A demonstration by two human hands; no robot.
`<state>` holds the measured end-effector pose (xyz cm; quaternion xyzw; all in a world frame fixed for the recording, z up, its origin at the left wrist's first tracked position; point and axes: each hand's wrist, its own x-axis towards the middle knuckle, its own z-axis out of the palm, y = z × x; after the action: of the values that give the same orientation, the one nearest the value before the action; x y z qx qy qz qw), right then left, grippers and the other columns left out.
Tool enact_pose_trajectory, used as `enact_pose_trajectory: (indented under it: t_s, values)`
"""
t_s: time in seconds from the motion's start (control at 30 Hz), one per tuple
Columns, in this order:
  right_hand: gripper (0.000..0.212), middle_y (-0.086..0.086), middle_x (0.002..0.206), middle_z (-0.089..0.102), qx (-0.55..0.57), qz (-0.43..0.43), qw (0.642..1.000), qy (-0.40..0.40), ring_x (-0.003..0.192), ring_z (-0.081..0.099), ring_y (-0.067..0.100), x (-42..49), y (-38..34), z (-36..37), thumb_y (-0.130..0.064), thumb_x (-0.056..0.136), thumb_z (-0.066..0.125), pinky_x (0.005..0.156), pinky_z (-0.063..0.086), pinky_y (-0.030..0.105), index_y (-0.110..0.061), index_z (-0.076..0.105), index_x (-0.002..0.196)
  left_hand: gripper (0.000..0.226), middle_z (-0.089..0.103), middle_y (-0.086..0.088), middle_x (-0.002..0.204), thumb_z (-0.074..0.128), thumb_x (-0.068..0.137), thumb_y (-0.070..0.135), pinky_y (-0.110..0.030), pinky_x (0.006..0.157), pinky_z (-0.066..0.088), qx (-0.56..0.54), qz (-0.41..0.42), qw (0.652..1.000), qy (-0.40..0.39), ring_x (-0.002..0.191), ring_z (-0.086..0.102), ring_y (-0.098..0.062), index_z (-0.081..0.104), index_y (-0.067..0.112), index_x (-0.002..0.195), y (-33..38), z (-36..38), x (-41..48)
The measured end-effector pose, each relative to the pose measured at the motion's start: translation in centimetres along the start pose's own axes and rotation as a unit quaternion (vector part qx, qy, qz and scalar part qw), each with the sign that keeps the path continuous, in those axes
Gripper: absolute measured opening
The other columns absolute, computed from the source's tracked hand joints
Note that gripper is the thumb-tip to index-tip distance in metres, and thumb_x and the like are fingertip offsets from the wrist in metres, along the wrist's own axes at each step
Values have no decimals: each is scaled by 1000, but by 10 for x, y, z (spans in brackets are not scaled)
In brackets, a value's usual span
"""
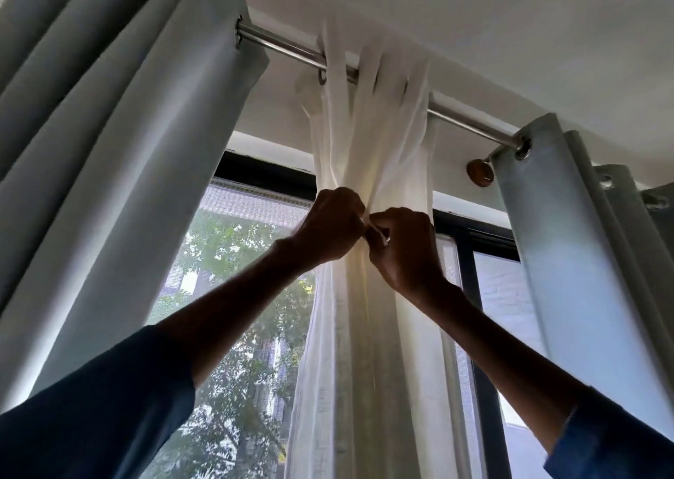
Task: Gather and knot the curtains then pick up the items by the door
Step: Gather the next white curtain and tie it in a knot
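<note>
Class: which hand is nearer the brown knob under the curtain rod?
Right. The right hand sits below-left of the brown knob; the left hand is farther left.

We record two garment parts: the left sleeve (102, 405) and the right sleeve (620, 442), both of dark blue woven fabric. Each sleeve ends well short of the wrist, so the forearms are bare. The right sleeve shows a cuff with a stitched edge. The left hand (333, 225) and right hand (405, 252) are bare.
</note>
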<state>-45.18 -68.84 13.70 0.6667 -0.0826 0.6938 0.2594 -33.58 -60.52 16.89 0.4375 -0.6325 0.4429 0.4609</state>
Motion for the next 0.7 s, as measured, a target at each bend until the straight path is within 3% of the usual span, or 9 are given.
enact_pose_trajectory:
  t_s: [0.07,0.2,0.3,0.4,0.47,0.5,0.57,0.67,0.7]
  values:
    - [25,3,60,61,1,-7,1000,-6,58,54,23,-7,-4,-3,-16,88,71,56,38,31,-9,64,65,32,53,-6,58,45,87,10,-26,51,40,-21,-35,999,-2,56,55,-19,52,2,57,9,2,5]
    - [17,-2,65,67,43,-27,998,-30,57,58,13,-16,-11,-11,-12,86,72,57,45,28,-12,68,69,55,32,3,43,64,90,30,-20,41,26,-41,-98,994,36,42,34,-12,36,11,46,16,9,14]
    - [29,0,64,68,97,-23,993,-60,60,63,15,-20,-4,-15,-26,92,68,63,50,32,-12,67,66,42,31,1,48,71,69,9,-28,43,25,1,-123,992,37,53,36,-19,36,12,46,15,11,16]
    - [21,-4,85,76,149,66,983,-83,77,67,2,-22,10,-21,-39,92,72,73,49,12,-20,80,89,35,39,-2,54,66,69,1,-21,38,24,16,-150,988,38,55,41,-21,38,11,51,11,13,13]
    - [31,-2,97,76,140,126,979,-77,86,65,-1,-21,28,-21,-46,93,67,76,42,4,-18,79,97,37,38,0,55,66,72,2,-21,39,24,16,-143,988,48,50,38,-15,37,11,52,9,13,11]
    - [39,1,105,75,134,158,975,-84,94,65,4,-20,39,-19,-50,94,63,80,40,5,-15,77,103,37,37,1,55,66,73,2,-21,41,25,15,-137,989,51,51,38,-16,36,10,52,8,12,10]
    - [57,1,121,69,147,226,957,-106,113,61,14,-19,59,-14,-60,91,60,93,42,21,-13,69,122,33,37,-1,55,65,73,4,-24,45,27,15,-123,991,49,56,41,-22,38,8,54,7,10,10]
    - [86,-8,110,60,165,289,929,-165,111,56,15,-15,71,-5,-88,76,50,95,47,32,-18,60,125,20,43,-3,58,64,76,6,-24,46,28,8,-99,995,33,61,46,-25,51,2,62,7,4,11]
    - [104,-6,115,60,189,301,917,-180,114,56,15,-14,71,-1,-97,67,46,100,48,38,-16,57,132,17,49,-5,62,63,78,6,-24,47,30,3,-90,996,29,64,50,-26,54,-1,66,7,3,12]
